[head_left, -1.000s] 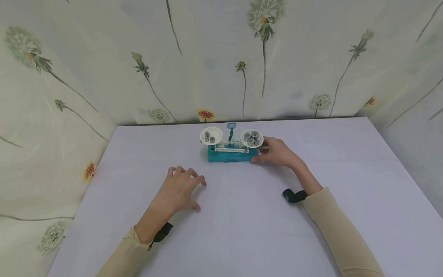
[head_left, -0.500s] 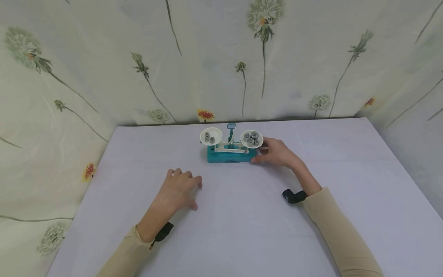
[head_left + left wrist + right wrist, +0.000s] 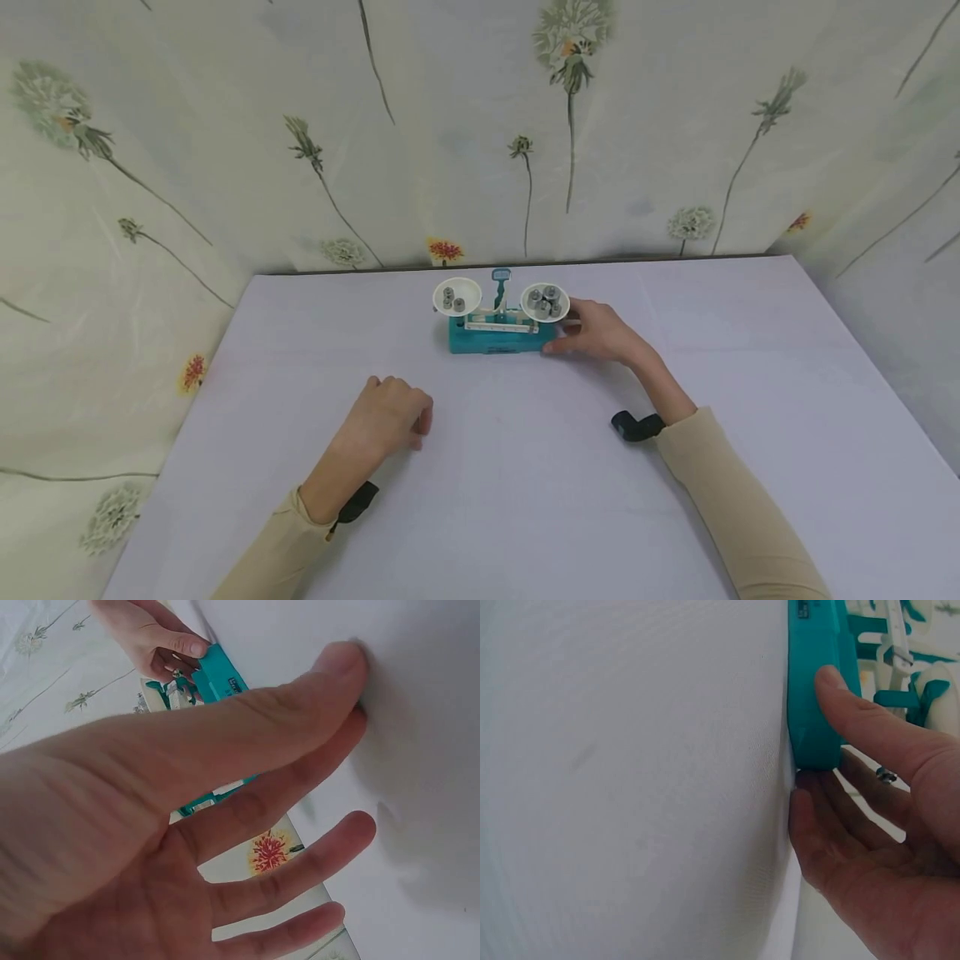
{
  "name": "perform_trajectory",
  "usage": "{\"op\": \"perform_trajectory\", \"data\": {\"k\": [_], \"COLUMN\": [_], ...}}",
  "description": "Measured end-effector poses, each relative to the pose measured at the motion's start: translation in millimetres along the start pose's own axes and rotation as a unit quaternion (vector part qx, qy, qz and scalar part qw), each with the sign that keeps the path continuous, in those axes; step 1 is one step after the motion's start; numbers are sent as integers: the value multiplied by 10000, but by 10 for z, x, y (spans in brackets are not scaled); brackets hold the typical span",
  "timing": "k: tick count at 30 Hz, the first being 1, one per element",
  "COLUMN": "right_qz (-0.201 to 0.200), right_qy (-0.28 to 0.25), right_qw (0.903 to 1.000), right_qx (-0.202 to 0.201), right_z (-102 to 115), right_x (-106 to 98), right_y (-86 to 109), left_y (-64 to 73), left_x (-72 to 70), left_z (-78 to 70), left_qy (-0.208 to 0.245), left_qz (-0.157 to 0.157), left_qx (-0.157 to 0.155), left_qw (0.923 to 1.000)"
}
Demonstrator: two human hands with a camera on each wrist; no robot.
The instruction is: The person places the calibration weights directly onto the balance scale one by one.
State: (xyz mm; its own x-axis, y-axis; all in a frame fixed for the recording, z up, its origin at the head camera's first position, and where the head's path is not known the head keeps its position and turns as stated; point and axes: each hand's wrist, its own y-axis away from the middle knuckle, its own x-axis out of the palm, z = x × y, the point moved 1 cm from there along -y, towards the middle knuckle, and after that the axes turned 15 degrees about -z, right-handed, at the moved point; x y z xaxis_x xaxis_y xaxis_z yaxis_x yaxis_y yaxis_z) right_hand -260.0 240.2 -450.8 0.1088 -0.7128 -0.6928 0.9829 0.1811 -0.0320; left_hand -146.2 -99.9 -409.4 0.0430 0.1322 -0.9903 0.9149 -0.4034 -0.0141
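A small teal balance scale (image 3: 495,337) stands near the back of the table. Its left white pan (image 3: 467,293) bears a few metal weights (image 3: 453,300), and several more weights (image 3: 544,302) sit in the right pan (image 3: 562,312). My right hand (image 3: 600,332) grips the right end of the base, the thumb (image 3: 844,694) on the front face and the other fingers round the end. Closer to me, on the left, my left hand (image 3: 384,415) is low over the table, apart from the scale. Its fingers (image 3: 300,889) are loosely bent and hold nothing visible.
A white cloth covers the table (image 3: 510,500). Behind it hangs a flower-printed curtain (image 3: 450,167), close to the table's back edge. Black wrist-camera mounts (image 3: 636,426) stick out from both wrists.
My left hand has drawn back slightly and its spread fingers have bent downward. My right hand and the scale have stayed in place.
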Motion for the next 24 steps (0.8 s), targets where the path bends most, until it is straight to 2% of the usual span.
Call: {"op": "perform_trajectory", "data": {"k": [6,13,20,24], "right_qz": [23,38,0,-10], "right_qy": [-8,-10,3,-21], "right_qw": [10000,10000,10000,10000], "right_qx": [20,17,-18,-31], "right_z": [1,7,12,18], "right_x": [-4,-9,-6,-5], "right_y": [2,-2,0,4], "left_y": [-15,-31,-53,-69], "left_x": [-9,-29,-33,-52], "left_z": [2,13,45,54], "left_qy": [32,-31,80,137], "left_qz": [-51,-531,-1178,-1329], "left_qx": [39,240,590,689], "left_qw": [10000,9983,9913,9886]}}
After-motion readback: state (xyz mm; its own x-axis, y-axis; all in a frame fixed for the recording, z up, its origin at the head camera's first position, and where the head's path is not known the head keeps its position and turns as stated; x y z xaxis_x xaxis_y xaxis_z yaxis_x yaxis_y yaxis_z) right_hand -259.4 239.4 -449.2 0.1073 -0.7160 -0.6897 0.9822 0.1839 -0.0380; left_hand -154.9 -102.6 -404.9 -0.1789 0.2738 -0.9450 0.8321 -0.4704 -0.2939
